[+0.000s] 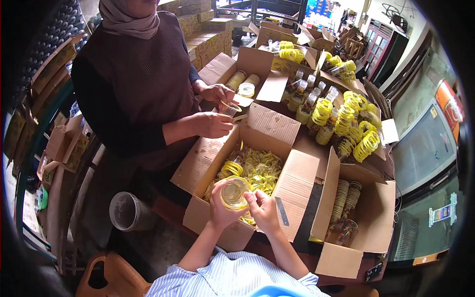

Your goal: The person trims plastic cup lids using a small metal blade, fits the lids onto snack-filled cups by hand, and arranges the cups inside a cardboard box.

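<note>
My left hand (221,208) is wrapped around a clear plastic cup (234,193) with a yellow rim, its round opening facing up toward me. On the cup's right side, the thumb and fingers of my right hand (262,210) are closed at the rim. Both hands are above the near side of an open cardboard box (267,129). Inside that box lies a heap of yellow and clear plastic strips (262,168), with several yellow rings (232,168) to the left. A flat dark strip (282,212) rests on the box's right flap.
Across the box, a co-worker's hands (216,116) hold another clear cup with a yellow ring. At right, a carton (368,237) holds stacked cups. Behind it stand bottles and cup stacks with yellow rings (346,116). A bucket (123,212) and brown chair (111,277) are at left.
</note>
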Demonstrator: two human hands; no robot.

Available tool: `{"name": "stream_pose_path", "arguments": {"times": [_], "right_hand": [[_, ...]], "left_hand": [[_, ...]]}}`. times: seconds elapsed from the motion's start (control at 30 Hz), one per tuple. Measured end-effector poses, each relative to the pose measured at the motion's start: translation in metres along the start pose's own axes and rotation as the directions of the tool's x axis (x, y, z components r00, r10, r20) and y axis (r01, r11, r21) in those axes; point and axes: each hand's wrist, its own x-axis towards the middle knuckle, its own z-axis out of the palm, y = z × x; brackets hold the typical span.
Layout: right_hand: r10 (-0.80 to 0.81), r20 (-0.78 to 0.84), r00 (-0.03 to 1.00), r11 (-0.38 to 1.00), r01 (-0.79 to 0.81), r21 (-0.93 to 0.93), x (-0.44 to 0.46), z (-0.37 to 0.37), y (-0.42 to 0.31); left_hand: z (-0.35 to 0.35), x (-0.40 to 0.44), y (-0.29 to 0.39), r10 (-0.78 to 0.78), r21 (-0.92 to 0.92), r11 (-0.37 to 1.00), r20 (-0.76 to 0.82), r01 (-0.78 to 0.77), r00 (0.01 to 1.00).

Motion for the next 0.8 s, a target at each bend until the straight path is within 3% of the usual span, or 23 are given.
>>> {"name": "stream_pose_path", "arguments": {"times": [0.13, 0.23, 0.33, 0.43, 0.57, 0.8], "right_hand": [[-0.257, -0.023, 0.966, 0.915, 0.236, -0.326, -0.007, 0.007, 0.005], [-0.135, -0.069, 0.988, 0.95, 0.109, -0.294, -0.007, 0.01, 0.01], [-0.241, -0.156, 0.958, 0.927, 0.179, -0.33, -0.006, 0.018, 0.034], [-0.272, -0.118, 0.955, 0.813, 0.163, -0.559, -0.011, 0.015, 0.029], [-0.289, -0.023, 0.957, 0.844, 0.244, -0.478, -0.014, 0.011, 0.031], [-0.249, 0.07, 0.966, 0.918, 0.258, -0.301, -0.022, 0.01, 0.017]], "left_hand": [[-0.002, 0.009, -0.002, 0.132, 0.217, 0.968, 0.004, -0.13, 0.991], [-0.011, 0.016, -0.001, 0.17, 0.305, 0.931, 0.13, -0.203, 0.977], [-0.009, 0.02, -0.003, 0.264, 0.273, 0.912, 0.178, -0.305, 0.948], [-0.01, 0.017, -0.005, 0.195, 0.244, 0.938, 0.217, -0.246, 0.957], [-0.02, 0.035, -0.012, 0.241, 0.001, 0.965, 0.383, -0.262, 0.891], [-0.028, 0.034, -0.019, 0.099, -0.26, 0.965, 0.507, 0.042, 0.857]]}}
